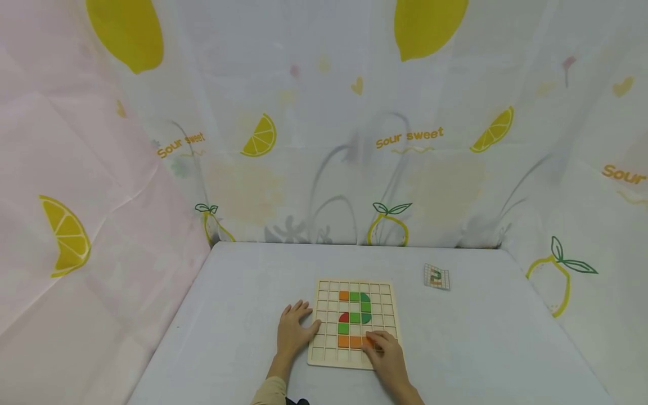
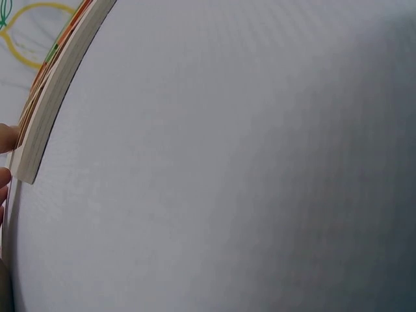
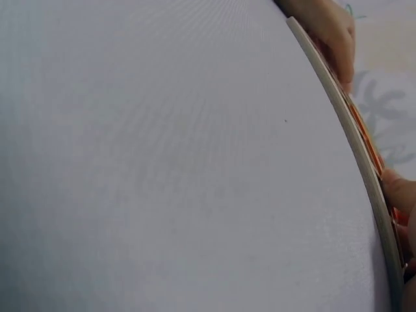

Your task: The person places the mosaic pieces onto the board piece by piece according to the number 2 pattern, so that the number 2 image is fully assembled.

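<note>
A light wooden grid board [image 1: 327, 354] lies on the table, its coloured tiles forming a figure like a 2. The top has an orange square [image 1: 344, 296], a green square [image 1: 354, 296] and a dark green rounded tile [image 1: 365, 297]. Lower down come a red rounded tile [image 1: 345, 318] and an orange bottom row [image 1: 343, 341]. My left hand [image 1: 293, 332] rests at the board's left edge, thumb on the rim, fingers relaxed. With thumb and fingertips, my right hand [image 1: 388, 360] pinches an orange tile [image 1: 368, 342] at that row's right end, partly hidden by the fingers.
A small pattern card [image 1: 436, 277] showing a similar figure lies on the white table [image 1: 471, 337], right of the board and farther back. Behind the table and along its sides hangs a lemon-printed cloth [image 1: 324, 185].
</note>
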A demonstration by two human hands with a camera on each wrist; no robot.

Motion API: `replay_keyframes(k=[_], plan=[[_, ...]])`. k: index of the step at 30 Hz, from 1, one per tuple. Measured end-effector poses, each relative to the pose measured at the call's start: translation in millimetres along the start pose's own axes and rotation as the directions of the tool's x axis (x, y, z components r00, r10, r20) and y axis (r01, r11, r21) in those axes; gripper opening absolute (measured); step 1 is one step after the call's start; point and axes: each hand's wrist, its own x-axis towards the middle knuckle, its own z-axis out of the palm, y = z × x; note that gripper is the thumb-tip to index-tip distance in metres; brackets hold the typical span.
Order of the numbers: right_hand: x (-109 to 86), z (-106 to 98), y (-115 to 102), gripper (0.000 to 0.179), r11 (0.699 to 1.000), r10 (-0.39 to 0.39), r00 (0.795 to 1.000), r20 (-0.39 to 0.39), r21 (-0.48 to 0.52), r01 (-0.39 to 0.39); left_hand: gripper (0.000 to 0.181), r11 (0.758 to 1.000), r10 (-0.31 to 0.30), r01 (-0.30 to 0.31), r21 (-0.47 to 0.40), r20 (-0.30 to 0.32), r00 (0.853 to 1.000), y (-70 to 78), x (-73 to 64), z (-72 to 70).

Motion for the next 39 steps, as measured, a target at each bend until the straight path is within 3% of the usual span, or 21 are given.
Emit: replay_keyframes(k=[5, 13, 20, 26, 39], plan=[[-2.5, 2.1, 0.4, 0.036, 1.000, -0.003, 1.000, -0.018, -0.004, 0.003, 0.033, 1.000, -0.003, 0.003, 0.002, 0.008, 1.000, -0.6, -0.5, -0.7], [-3.7, 3.1, 0.5, 0.039, 0.998, -0.068, 0.993, -0.094, 0.002, 0.069, 0.033, 1.000, -0.001, 0.001, -0.009, -0.002, 1.000, -1.2, -2.0, -0.4], [-7.6, 3.1, 2.7, 0.033, 0.998, -0.057, 0.994, -0.091, -0.043, 0.053, 0.033, 1.000, -0.001, 0.001, -0.018, 0.011, 1.000, -2.1, -4.5, 2.6], [-5.7, 3.1, 3.4, 0.033, 0.997, -0.078, 0.992, -0.097, -0.035, 0.075, 0.033, 0.999, -0.013, 0.013, -0.029, 0.007, 1.000, -2.3, -3.2, 2.6], [-3.8, 2.8, -1.4, 0.033, 0.999, -0.049, 0.993, -0.111, -0.014, 0.047, 0.035, 1.000, -0.008, 0.008, -0.020, 0.013, 1.000, -4.6, 0.5, 2.6]])
